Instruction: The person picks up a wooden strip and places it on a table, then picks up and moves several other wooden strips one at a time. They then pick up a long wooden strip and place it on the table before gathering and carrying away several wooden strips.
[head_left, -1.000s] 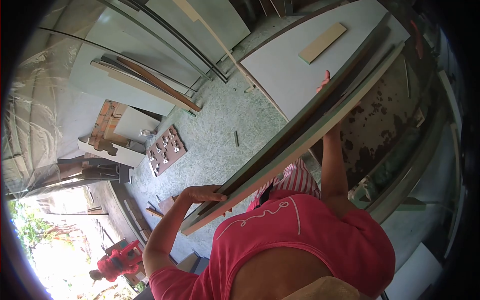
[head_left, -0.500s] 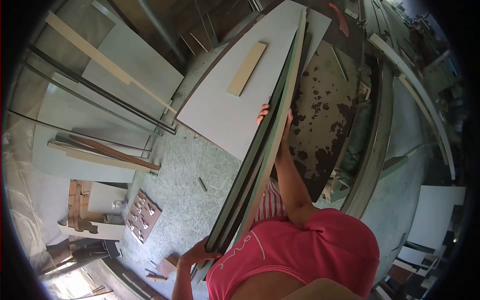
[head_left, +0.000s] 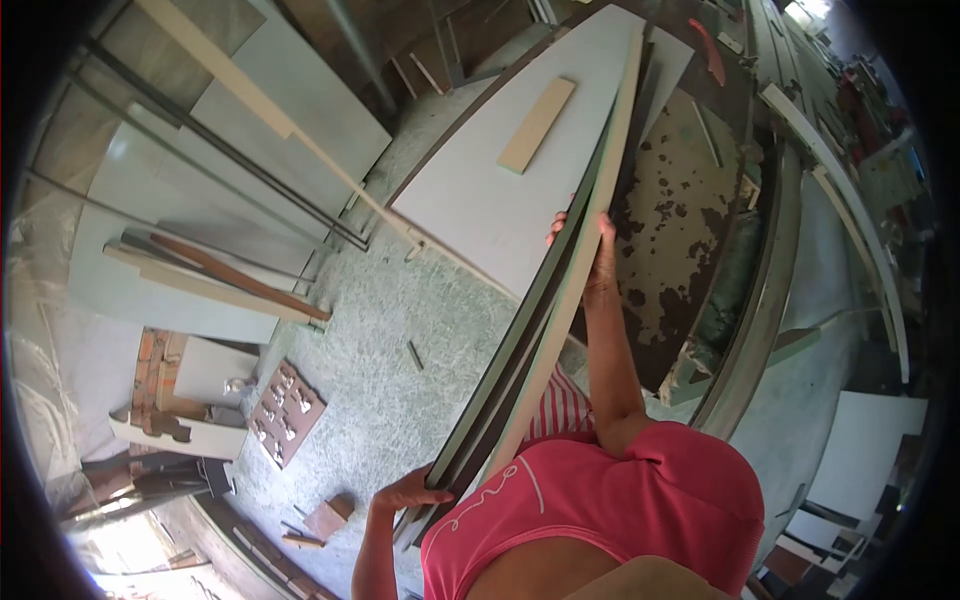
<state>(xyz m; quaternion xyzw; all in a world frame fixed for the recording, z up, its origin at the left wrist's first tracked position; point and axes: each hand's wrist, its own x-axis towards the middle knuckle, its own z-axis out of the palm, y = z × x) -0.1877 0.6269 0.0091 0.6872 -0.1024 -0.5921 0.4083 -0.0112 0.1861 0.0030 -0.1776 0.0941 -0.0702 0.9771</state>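
A bundle of long, narrow strips [head_left: 545,330], dark and pale green-edged, runs from beside my waist up across the table. My left hand [head_left: 415,490] grips the near end of the bundle at the lower left, thumb over the top. Farther up, my right hand [head_left: 600,240] is wrapped round the strips, with fingertips showing on their left side. The far end of the strips lies over a large white panel [head_left: 470,190]. On that panel rests a short beige board [head_left: 537,125].
A worn, patchy surface [head_left: 670,230] lies right of the strips. Large panels [head_left: 290,120] and long strips lean at the left. A brown board with metal pieces [head_left: 285,415] and a small offcut [head_left: 414,355] are on the floor. A red object [head_left: 708,52] sits at the top right.
The view has shifted, so the table, strips and hands appear farther right. Both hands keep their hold on the bundle, whose strips look closer together near my right hand.
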